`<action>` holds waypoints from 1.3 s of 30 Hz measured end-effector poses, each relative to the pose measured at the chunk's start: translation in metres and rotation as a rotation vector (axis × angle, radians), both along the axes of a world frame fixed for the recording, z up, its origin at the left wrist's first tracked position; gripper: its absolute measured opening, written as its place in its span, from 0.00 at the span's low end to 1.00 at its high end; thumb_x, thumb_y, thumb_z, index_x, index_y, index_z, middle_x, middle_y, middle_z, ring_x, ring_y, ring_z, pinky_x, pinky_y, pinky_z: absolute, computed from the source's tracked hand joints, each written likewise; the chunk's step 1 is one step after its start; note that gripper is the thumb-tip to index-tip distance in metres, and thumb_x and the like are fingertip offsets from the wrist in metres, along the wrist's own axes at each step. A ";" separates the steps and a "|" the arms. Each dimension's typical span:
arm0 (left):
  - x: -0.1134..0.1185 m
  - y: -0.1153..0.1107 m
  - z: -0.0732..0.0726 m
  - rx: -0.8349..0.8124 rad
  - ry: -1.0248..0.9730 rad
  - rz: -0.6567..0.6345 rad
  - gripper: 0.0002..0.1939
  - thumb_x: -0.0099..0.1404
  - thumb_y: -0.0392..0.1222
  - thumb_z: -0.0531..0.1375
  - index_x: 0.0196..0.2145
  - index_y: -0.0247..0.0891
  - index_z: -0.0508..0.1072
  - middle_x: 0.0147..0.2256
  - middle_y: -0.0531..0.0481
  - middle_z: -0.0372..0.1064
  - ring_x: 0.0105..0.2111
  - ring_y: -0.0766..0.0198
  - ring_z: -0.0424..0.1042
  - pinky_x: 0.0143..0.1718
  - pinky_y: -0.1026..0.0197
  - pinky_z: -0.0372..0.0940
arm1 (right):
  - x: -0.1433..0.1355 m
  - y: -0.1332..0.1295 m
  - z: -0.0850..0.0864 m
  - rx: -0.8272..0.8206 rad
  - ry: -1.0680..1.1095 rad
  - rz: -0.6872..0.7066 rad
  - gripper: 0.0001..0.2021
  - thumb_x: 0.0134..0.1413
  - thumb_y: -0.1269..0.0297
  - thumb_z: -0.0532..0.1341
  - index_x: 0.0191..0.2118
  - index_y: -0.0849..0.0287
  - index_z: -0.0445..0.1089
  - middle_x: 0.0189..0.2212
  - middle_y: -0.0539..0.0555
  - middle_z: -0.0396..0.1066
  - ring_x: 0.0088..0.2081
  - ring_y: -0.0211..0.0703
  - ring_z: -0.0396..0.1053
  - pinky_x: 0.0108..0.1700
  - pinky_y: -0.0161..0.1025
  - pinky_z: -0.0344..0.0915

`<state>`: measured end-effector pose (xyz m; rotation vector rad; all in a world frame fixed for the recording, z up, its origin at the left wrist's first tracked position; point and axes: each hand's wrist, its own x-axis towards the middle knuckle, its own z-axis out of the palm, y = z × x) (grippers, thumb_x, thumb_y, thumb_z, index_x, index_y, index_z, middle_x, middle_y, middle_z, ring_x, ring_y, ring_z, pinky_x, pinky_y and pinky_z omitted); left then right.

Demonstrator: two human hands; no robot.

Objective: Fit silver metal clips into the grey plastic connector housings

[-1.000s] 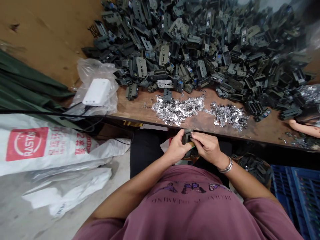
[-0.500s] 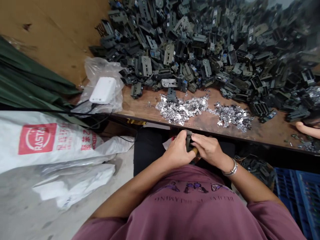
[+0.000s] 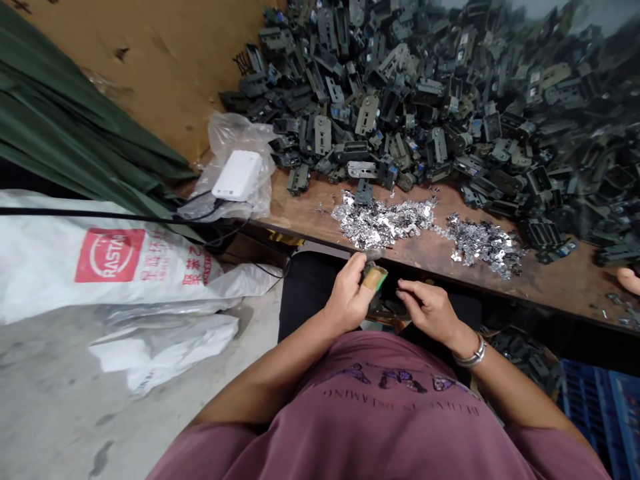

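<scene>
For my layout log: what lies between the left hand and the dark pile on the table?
In the head view, silver pieces on the table lie between the left hand and pile.

Open gap between left hand [image 3: 349, 291] and right hand [image 3: 431, 308]. Grey part [image 3: 374, 254] in left fingers narrows room toward front edge of desk [image 3: 300, 217]. Bare strip of wood between white box [image 3: 239, 175] and left silver heap [image 3: 377, 225]. Loose clips [image 3: 440, 231] cross gap between left and right silver heap [image 3: 487, 245]; bare wood just in front. Open patch right of right heap. Piled dark parts [image 3: 400, 110] block back. Black cable [image 3: 90, 214] spans left side over sack [image 3: 37, 257].
</scene>
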<state>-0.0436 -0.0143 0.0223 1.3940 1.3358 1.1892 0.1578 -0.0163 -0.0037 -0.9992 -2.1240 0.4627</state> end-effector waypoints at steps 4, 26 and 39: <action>0.000 -0.001 -0.009 -0.367 -0.369 0.080 0.21 0.63 0.59 0.52 0.28 0.39 0.73 0.23 0.49 0.68 0.27 0.58 0.68 0.31 0.57 0.64 | -0.002 0.003 0.001 -0.018 -0.003 0.016 0.08 0.62 0.69 0.59 0.44 0.58 0.74 0.34 0.56 0.80 0.32 0.42 0.78 0.35 0.37 0.75; 0.019 0.015 -0.088 -0.298 0.230 -0.247 0.16 0.66 0.50 0.49 0.24 0.41 0.63 0.26 0.51 0.63 0.31 0.58 0.64 0.39 0.56 0.60 | -0.049 0.208 0.010 -0.043 -0.168 -0.340 0.24 0.55 0.67 0.61 0.57 0.66 0.65 0.51 0.66 0.68 0.51 0.54 0.69 0.53 0.50 0.68; 0.017 0.024 -0.048 -0.601 -0.796 -0.299 0.28 0.54 0.66 0.64 0.35 0.36 0.71 0.42 0.39 0.74 0.34 0.60 0.73 0.31 0.62 0.64 | -0.059 0.185 0.023 -0.129 0.108 -0.297 0.08 0.56 0.64 0.63 0.40 0.61 0.69 0.38 0.57 0.71 0.39 0.44 0.69 0.42 0.41 0.70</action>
